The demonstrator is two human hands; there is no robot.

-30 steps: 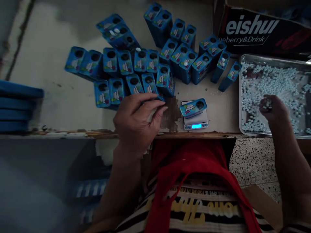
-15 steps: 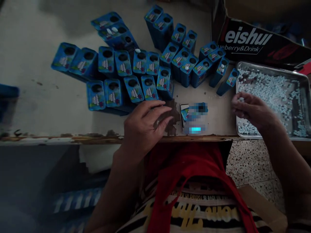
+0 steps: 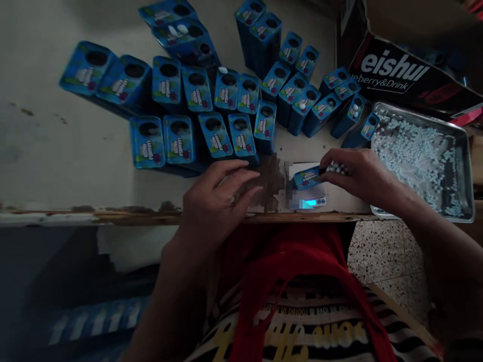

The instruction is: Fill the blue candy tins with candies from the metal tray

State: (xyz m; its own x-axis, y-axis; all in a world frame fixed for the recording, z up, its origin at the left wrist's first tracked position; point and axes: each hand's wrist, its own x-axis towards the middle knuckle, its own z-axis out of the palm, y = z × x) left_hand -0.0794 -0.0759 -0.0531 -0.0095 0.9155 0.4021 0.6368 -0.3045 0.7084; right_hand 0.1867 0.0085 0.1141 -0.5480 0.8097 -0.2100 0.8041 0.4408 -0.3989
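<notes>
Head view: chipped table (image 3: 94,161) bears scale (image 3: 315,193); speckled floor (image 3: 381,251) below.

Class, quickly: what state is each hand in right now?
Left hand: open, holding nothing visible.
Right hand: closed around white candies, at the blue Caramelo container.

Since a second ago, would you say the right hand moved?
Yes, the right hand moved left, from the metal tray to the blue container on the scale.
</notes>
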